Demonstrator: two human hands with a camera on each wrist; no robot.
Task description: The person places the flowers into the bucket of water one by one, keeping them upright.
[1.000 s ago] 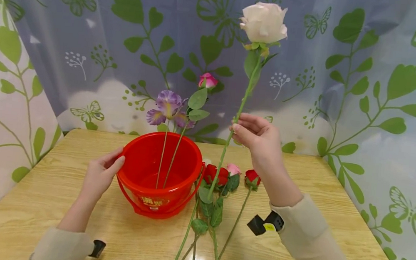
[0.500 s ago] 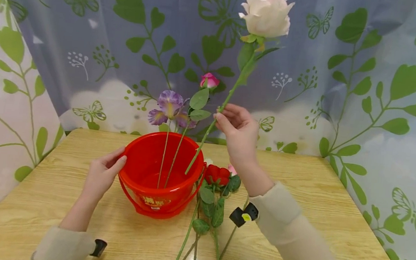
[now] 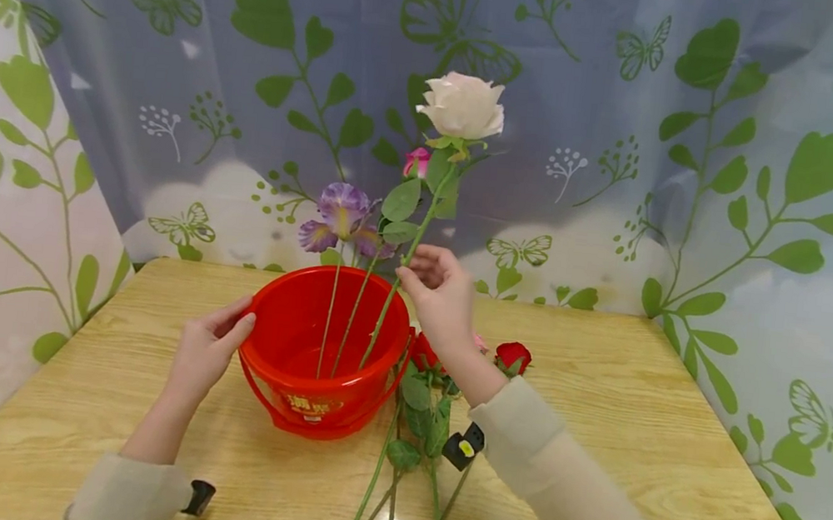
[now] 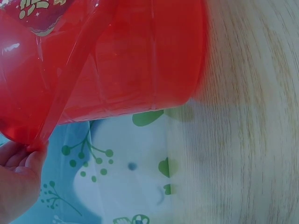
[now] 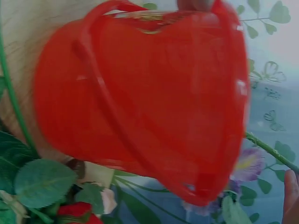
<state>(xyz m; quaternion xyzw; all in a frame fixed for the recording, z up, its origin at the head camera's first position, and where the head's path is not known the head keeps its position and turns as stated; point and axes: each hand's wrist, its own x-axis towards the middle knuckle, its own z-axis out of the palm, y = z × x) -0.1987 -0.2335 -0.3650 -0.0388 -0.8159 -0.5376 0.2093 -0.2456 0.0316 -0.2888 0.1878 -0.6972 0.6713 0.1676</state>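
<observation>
In the head view, the right forearm [image 3: 479, 376] hides part of a pink flower [image 3: 480, 344], and the lettering [image 3: 308, 404] on the red bucket [image 3: 291, 315] is too small for reading. The right wrist view cuts off the right hand [image 5: 291, 200] at its edge.

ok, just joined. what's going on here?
A person's left hand holds the rim of a red bucket. Their right hand pinches a white rose by the stem, its lower end inside the bucket. A purple flower and a pink bud stand in there too. More flowers lie beside it on the table.
</observation>
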